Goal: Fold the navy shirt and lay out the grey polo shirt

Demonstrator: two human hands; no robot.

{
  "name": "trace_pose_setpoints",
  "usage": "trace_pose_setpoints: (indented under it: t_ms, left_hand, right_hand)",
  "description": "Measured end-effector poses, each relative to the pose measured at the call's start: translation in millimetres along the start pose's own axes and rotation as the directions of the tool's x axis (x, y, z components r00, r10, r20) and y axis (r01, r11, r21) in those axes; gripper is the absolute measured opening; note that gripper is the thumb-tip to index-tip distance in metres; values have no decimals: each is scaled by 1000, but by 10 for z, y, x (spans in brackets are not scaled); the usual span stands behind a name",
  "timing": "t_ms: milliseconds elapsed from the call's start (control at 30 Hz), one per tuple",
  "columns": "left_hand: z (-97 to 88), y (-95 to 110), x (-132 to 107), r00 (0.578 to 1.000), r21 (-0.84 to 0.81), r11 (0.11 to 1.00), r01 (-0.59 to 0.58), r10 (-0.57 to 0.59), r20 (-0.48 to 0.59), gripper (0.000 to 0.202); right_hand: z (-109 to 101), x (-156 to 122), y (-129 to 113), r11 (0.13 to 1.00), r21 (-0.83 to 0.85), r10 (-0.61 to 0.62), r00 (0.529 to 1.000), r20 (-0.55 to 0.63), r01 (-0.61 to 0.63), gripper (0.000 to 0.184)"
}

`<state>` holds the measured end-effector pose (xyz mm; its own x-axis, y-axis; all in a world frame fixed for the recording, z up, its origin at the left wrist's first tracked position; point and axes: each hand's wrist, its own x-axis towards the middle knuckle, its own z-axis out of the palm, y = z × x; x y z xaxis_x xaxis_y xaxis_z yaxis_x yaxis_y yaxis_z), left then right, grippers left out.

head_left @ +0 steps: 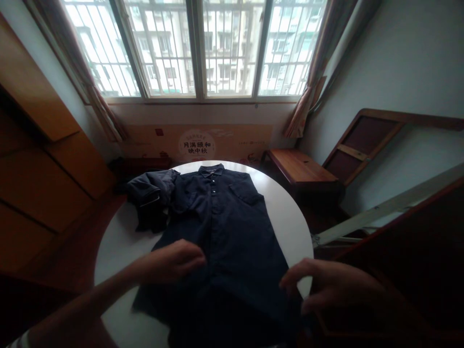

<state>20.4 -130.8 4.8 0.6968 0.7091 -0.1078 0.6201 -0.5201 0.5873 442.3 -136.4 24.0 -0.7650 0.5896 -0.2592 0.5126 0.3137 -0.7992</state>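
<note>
A dark navy button-up shirt lies spread front side up, its collar toward the window and its lower end toward me. My left hand is over the left half of the shirt, near the button strip. Its fingers are curled together, and whatever they may hold is hidden. At the shirt's right edge is my right hand, thumb and fingers apart with a gap between them. Its fingertips are at or just above the cloth; contact cannot be made out.
The round white table bears the shirt and a bunched dark garment at its far left. A wooden bench stands beyond on the right, near a leaning wooden frame. Wooden cabinets line the left.
</note>
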Motion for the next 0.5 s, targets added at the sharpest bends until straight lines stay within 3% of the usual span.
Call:
trace_pose_setpoints:
  t_ms: [67, 100, 167, 200, 267, 367, 433, 500]
  left_hand:
    - [-201, -156, 447, 982, 81, 996, 48, -32, -188, 39]
    - [-300, -274, 720, 958, 134, 986, 94, -53, -282, 39]
    - [-468, -545, 1277, 902, 216, 951, 222, -116, -416, 36]
    - [-528, -680, 1528, 885, 232, 922, 310, -190, -425, 37]
    - [-586, -920, 1925, 833, 226, 859, 460, -329, -444, 45]
    - [-535, -1183, 2255, 770, 193, 778, 597, -490, -409, 70]
    - [-463, -1307, 2366, 747, 191, 745, 639, -541, -387, 76]
    - [-407, -1398, 2457, 753, 204, 746, 634, -535, -383, 77]
  right_hand:
    - [-299, 382, 100, 1000, 4, -22, 997, -69, 22, 39]
    - [-453, 639, 166, 998, -50, -36, 974, -222, 25, 38]
    - [-720, 1189, 288, 969, -200, 6, 828, -560, -142, 39]
    - [-822, 1443, 335, 922, -271, 44, 772, -635, -276, 37]
    - [-956, 1851, 402, 848, -323, 84, 710, -699, -419, 35]
    - [-1030, 2199, 513, 813, -333, 114, 692, -712, -477, 36]
    - [-1063, 2317, 638, 793, -330, 139, 680, -720, -512, 36]
    - [-1128, 2388, 800, 771, -323, 168, 664, -729, -549, 33]
